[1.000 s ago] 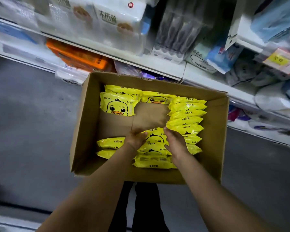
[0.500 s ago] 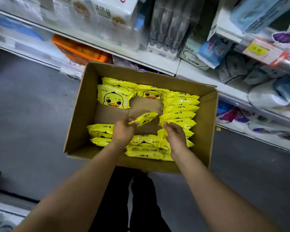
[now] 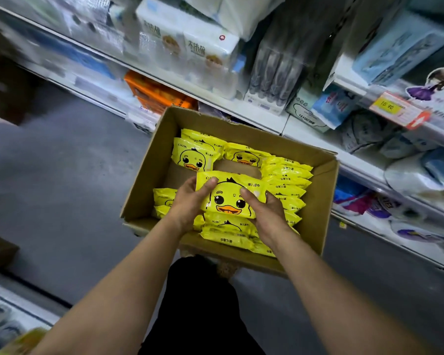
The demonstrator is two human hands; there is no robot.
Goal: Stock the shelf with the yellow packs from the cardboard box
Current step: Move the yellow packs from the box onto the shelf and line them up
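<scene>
An open cardboard box point(image 3: 144, 175) sits on the floor below me, holding several yellow packs printed with a duck face. I hold one yellow pack point(image 3: 228, 194) flat and face-up just above the others. My left hand point(image 3: 190, 201) grips its left edge, thumb on top. My right hand point(image 3: 264, 211) grips its right lower side, thumb across the front. More yellow packs point(image 3: 285, 185) stand in a row along the box's right side, and two lie at the far end point(image 3: 192, 156).
Store shelves point(image 3: 254, 111) run diagonally behind the box, packed with tissue packs, an orange pack point(image 3: 154, 92) and blue packs. A yellow price tag point(image 3: 390, 107) hangs on the upper right shelf edge. Grey floor point(image 3: 62, 175) lies to the left. My dark trousers show below the box.
My left hand lifted one pack out of the near pile and turned it face-up; my right hand came onto its other side. The camera tilted toward the shelves.
</scene>
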